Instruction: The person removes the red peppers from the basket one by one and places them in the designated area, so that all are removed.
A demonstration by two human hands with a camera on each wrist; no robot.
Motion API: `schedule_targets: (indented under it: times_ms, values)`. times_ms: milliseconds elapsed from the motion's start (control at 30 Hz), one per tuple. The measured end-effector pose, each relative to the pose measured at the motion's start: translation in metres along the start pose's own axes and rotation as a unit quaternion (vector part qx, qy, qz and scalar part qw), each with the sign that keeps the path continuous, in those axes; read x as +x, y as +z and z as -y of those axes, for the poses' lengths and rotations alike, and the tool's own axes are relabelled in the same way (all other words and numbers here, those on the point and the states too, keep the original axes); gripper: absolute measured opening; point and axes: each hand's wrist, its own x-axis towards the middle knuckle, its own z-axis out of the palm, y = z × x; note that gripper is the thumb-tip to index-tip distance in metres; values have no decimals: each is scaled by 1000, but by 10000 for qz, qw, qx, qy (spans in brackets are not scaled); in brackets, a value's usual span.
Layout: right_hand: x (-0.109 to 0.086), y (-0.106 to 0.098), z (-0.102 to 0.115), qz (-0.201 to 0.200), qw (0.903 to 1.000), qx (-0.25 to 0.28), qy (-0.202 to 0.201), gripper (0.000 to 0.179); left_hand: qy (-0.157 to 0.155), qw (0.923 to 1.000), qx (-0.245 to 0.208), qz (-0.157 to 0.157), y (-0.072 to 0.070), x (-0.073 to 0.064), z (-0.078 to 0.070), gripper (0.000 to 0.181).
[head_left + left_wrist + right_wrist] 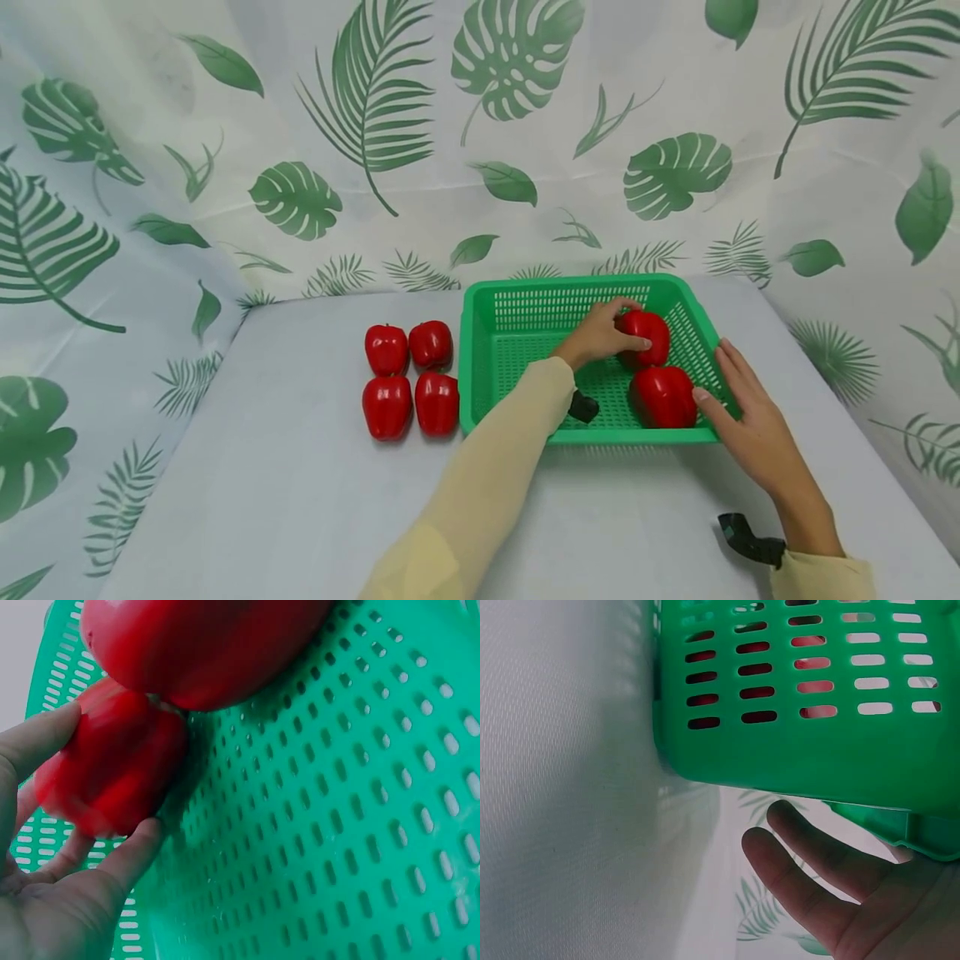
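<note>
Inside the green basket (480,358), my left hand (600,333) holds a red bell pepper (651,337) near the far right corner. In the left wrist view, my thumb and fingers (45,742) spread around the sides and lower end of that bell pepper (120,761). A second red bell pepper (666,398) touches it, toward the near right corner. My right hand (753,421) grips the basket's right rim by the near corner, thumb over the inner side. Two of its fingers (802,881) extend straight along the outside in the right wrist view; the thumb is hidden there.
Left of the basket, several red bell peppers (387,408) stand in two rows on the white table (285,475), the nearest beside its left wall. A leaf-printed curtain (420,200) rises behind and along both sides. Black wrist mounts (750,542) sit on both wrists.
</note>
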Motion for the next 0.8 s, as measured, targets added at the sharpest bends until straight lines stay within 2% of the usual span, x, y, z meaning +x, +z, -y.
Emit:
schedule_targets:
  times_ms: [267, 400, 667, 800]
  values:
    - [-1, 0, 1, -7, 10000, -6, 56, 77, 228, 9991, -235, 274, -15, -3, 2, 57]
    - [-2, -2, 1, -11, 10000, 18, 42, 76, 217, 9982, -343, 447, -25, -7, 1, 58]
    - [-2, -2, -1, 24, 9999, 103, 37, 77, 109, 9978, -251, 599, -49, -14, -4, 59]
    - [-2, -2, 0, 6, 10000, 53, 5, 77, 170, 9970, -254, 716, -60, -19, -6, 61]
